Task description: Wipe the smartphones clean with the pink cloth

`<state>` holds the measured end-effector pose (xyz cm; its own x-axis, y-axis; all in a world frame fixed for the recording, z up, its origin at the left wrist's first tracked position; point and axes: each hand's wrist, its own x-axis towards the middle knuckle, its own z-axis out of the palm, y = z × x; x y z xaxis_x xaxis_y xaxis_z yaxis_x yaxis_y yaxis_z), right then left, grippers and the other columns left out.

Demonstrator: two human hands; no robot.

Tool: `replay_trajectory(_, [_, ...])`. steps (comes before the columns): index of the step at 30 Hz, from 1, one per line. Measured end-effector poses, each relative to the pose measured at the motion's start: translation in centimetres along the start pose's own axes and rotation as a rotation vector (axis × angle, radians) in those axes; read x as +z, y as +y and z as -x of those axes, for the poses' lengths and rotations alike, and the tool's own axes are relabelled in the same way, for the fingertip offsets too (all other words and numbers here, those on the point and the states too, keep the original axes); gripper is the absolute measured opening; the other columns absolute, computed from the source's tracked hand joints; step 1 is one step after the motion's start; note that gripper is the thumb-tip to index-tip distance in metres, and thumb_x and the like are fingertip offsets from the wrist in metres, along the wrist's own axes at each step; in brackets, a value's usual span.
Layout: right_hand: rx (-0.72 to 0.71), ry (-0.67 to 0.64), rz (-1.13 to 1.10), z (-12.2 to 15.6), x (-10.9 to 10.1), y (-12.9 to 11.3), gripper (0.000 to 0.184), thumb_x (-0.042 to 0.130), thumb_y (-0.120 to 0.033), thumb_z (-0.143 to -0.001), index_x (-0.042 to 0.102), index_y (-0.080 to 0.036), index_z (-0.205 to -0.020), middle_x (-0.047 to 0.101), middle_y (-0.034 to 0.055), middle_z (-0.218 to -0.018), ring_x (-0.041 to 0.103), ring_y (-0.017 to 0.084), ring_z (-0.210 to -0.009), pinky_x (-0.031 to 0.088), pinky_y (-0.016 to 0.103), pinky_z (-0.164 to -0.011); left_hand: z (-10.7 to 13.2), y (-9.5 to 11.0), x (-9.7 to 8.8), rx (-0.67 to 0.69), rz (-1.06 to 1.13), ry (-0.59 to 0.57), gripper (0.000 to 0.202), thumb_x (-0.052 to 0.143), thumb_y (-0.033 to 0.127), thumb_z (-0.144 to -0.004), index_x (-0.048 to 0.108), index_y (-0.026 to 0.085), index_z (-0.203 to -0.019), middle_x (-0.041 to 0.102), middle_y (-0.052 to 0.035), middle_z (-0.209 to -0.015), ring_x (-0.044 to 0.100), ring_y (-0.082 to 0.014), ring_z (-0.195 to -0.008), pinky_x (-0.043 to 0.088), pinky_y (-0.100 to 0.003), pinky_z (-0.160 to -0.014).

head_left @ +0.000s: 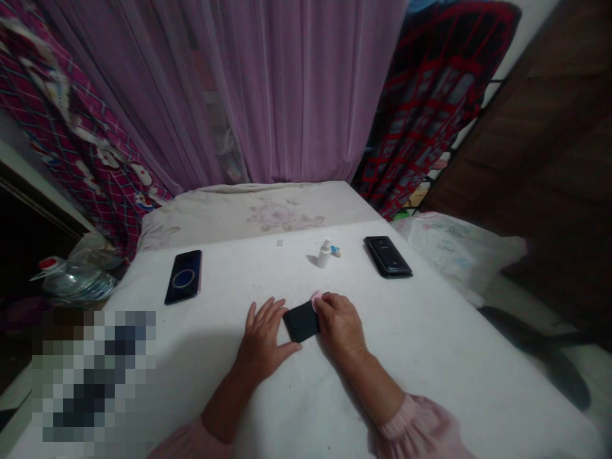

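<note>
2 pink sleeves (421, 424) sit closest to my cam, forearms (382, 382) angled inward. L hand (262, 338) has fingers fanned, holding 1 black slab (301, 322) by its L side w/ thumb & index, on the white cover (421, 344); R hand (342, 325) curls, pinching 1 pink rag (316, 296) at the slab's R end. Beyond, I count 1 white bottle (324, 257), 1 phone (184, 277) L, 1 dark device (388, 256) R
</note>
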<state>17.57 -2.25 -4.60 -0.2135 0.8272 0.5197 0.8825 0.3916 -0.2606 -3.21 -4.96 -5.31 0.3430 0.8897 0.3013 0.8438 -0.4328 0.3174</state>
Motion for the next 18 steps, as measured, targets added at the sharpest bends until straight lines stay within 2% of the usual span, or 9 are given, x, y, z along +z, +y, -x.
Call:
replay_trajectory(6, [-0.048, -0.034, -0.079, -0.1, 0.3, -3.2, 0.02, 0.053, -0.019, -0.094, 0.073, -0.019, -0.097, 0.065, 0.0073, -0.085, 0.053, 0.019, -0.078, 0.037, 0.031, -0.069, 0.1, 0.0, 0.4, 0.005, 0.014, 0.033, 0.057, 0.075, 0.043, -0.076, 0.056, 0.019, -0.125, 0.059, -0.0151, -0.137, 0.048, -0.035, -0.133, 0.025, -0.063, -0.114])
replay_trajectory(11, [-0.111, -0.089, -0.154, -0.1, 0.4, -4.6, 0.019, 0.056, -0.019, -0.093, 0.073, -0.022, -0.1, 0.067, 0.0059, -0.089, 0.054, 0.019, -0.081, 0.035, 0.03, -0.068, 0.0, 0.0, 0.5, -0.011, 0.021, 0.041, 0.061, 0.074, 0.034, -0.076, 0.053, 0.02, -0.131, 0.06, -0.013, -0.136, 0.049, -0.0329, -0.133, 0.025, -0.061, -0.115])
replay_trajectory(15, [-0.135, -0.099, -0.146, -0.1, 0.2, -4.0, 0.019, 0.062, -0.018, -0.089, 0.073, -0.026, -0.102, 0.07, 0.0044, -0.095, 0.055, 0.019, -0.085, 0.033, 0.032, -0.068, -0.1, 0.1, 0.7, -0.04, 0.025, 0.054, 0.06, 0.076, 0.033, -0.073, 0.054, 0.021, -0.128, 0.062, -0.012, -0.134, 0.05, -0.0327, -0.132, 0.026, -0.061, -0.115])
replay_trajectory(18, [-0.063, -0.061, -0.097, -0.1, -0.2, -2.1, 0.018, 0.063, -0.019, -0.088, 0.075, -0.027, -0.099, 0.071, 0.0043, -0.097, 0.055, 0.02, -0.089, 0.031, 0.032, -0.07, -0.1, 0.0, 0.7, -0.05, 0.03, 0.056, 0.058, 0.077, 0.034, -0.071, 0.056, 0.022, -0.124, 0.062, -0.0119, -0.134, 0.051, -0.033, -0.131, 0.026, -0.061, -0.115])
